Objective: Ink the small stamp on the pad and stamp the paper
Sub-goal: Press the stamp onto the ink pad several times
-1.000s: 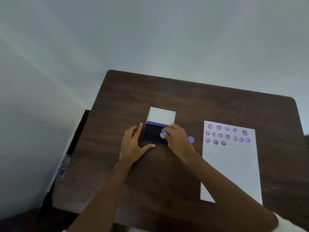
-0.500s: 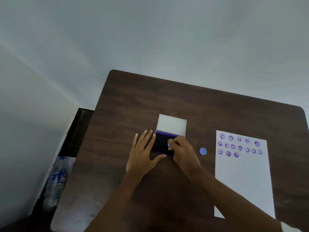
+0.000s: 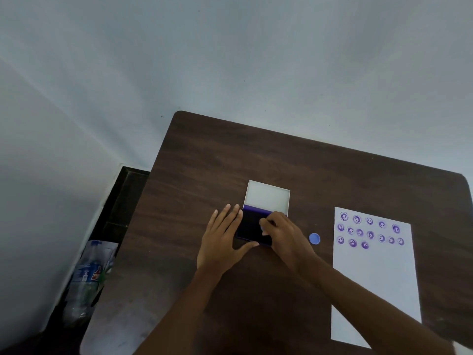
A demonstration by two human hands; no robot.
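Observation:
An open ink pad (image 3: 249,224) with a dark purple surface lies mid-table, its white lid (image 3: 267,198) folded back behind it. My right hand (image 3: 284,234) pinches the small blue stamp (image 3: 262,228) down on the pad; my fingers hide most of the stamp. My left hand (image 3: 222,239) lies flat with fingers spread against the pad's left edge. To the right lies a white paper (image 3: 375,285) with several purple round prints along its top.
A small blue cap (image 3: 314,238) lies on the dark wooden table (image 3: 204,162) between pad and paper. Plastic bottles (image 3: 88,275) lie on the floor left of the table, by the white wall.
The camera view has shifted, so the table sits further right and lower in frame. My right hand stays on the pad with the stamp; my left hand's fingers lie flatter beside it.

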